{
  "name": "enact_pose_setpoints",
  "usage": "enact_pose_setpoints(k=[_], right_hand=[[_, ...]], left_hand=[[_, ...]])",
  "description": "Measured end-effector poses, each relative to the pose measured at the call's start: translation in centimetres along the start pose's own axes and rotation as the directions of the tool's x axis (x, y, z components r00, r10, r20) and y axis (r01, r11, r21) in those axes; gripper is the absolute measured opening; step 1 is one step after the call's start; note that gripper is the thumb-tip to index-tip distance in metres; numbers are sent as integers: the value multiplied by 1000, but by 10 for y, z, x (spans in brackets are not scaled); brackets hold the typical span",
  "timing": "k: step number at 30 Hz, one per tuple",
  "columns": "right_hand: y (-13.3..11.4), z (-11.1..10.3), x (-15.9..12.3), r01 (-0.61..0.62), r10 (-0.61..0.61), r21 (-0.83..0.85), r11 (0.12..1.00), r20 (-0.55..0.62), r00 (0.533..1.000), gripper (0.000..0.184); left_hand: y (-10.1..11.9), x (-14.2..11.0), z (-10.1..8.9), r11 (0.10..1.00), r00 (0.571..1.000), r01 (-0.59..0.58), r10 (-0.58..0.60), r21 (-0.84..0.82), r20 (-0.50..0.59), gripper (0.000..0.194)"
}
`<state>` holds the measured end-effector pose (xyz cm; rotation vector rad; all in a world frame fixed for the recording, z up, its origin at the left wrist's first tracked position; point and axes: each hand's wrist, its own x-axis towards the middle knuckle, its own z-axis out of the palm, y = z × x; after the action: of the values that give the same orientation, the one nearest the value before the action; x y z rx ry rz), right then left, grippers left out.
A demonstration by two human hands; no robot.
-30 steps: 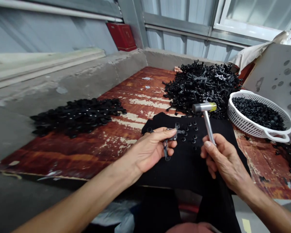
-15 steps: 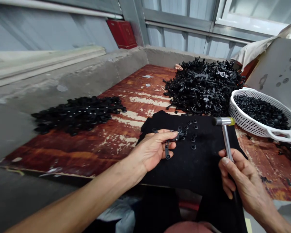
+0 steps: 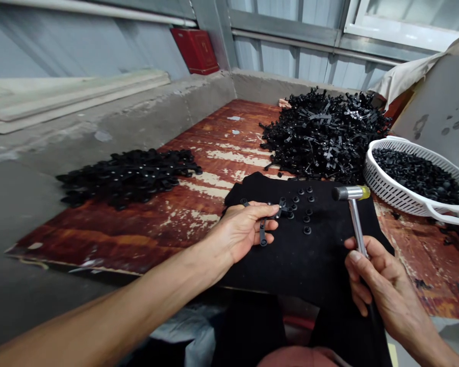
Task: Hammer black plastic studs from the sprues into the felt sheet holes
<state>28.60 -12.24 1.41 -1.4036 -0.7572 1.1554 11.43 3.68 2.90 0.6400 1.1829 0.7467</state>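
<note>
My left hand [image 3: 250,227] pinches a black plastic bracket with several arms [image 3: 263,233], held low over a black cloth [image 3: 275,270]. One arm of the bracket points down, another reaches right beside the small round black caps [image 3: 307,219] standing on the cloth; whether it touches them I cannot tell. The fingers hide the bracket's middle. My right hand [image 3: 378,278] is wrapped round the handle of a small mallet [image 3: 355,214], upright above the cloth's right side. Its head has a dark face on the left and a yellow face on the right.
Behind the cloth rises a large heap of black brackets [image 3: 325,132]. A white plastic basket [image 3: 398,196] of small black pieces stands at the right. Flat black parts [image 3: 130,176] are piled on the left of the worn red-brown tabletop [image 3: 168,219]. A red tin [image 3: 195,51] sits in the corner.
The mallet and my right hand have moved right, away from the bracket, then stayed there. My left hand keeps its grip, with the bracket's right arm now closer to the caps.
</note>
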Motion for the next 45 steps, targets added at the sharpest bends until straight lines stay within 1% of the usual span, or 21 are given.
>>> enact_pose_setpoints(k=[15,17,18,19,20,21,22,24,25,26,27,29,31,32,35,37,39,41,42,44,45], right_hand=[[0,0,0,-12,12,-44,999,8,1000,35],[-1,-2,-1,-6,7,-106,994,8,1000,35],[-3,-3,-1,5,-4,-175,985,9,1000,35],[-4,-3,-2,34,-32,-267,963,12,999,35],[-6,-3,-1,91,-88,-371,924,26,996,36],[-8,-3,-1,177,-168,-471,864,61,984,37],[-10,-3,0,282,-261,-549,787,119,958,39],[-12,-1,2,490,-427,-617,616,261,866,49],[-11,-1,4,556,-474,-628,545,316,822,55],[-11,-1,6,588,-489,-643,491,355,796,60],[-10,-1,9,594,-479,-668,448,381,791,63],[-9,0,13,566,-415,-734,375,413,810,64],[-9,0,14,548,-358,-767,334,434,827,63],[-10,0,13,553,-361,-762,336,438,823,64],[-14,1,9,602,-476,-707,371,411,777,68],[-15,1,9,617,-514,-711,338,410,753,70],[-14,-1,12,607,-456,-748,269,456,764,68],[-13,-3,17,598,-391,-766,235,488,780,63],[-12,-4,18,601,-401,-761,244,484,777,62],[-11,-5,19,611,-477,-744,269,448,756,62],[-10,-5,19,615,-496,-743,262,443,747,64]], left_hand=[[1,4,0,999,999,-18,17,27,41,18],[1,4,1,999,999,-22,20,37,33,19],[2,3,2,999,999,-23,22,43,28,20],[2,3,3,998,999,-27,26,49,23,20],[2,3,3,998,999,-32,31,54,17,21],[3,2,4,998,999,-38,37,58,10,21],[3,2,5,997,999,-43,43,62,2,22],[3,1,6,996,999,-53,53,71,-9,24],[4,1,7,996,998,-53,55,76,-12,25],[4,1,7,995,998,-53,54,81,-13,25],[4,1,8,995,998,-54,55,85,-11,25],[5,1,9,994,998,-61,62,95,-8,26],[6,0,9,992,998,-63,65,108,-15,26],[6,0,9,992,998,-61,63,114,-19,26],[6,1,9,990,998,-62,63,124,-5,24],[6,1,9,990,997,-72,72,120,7,23],[6,1,9,990,998,-68,69,123,-5,23],[5,1,9,990,998,-57,60,131,-20,24],[5,1,9,990,998,-55,58,132,-19,24],[5,1,9,990,998,-64,64,124,2,25],[5,1,9,990,998,-70,69,120,12,24]])
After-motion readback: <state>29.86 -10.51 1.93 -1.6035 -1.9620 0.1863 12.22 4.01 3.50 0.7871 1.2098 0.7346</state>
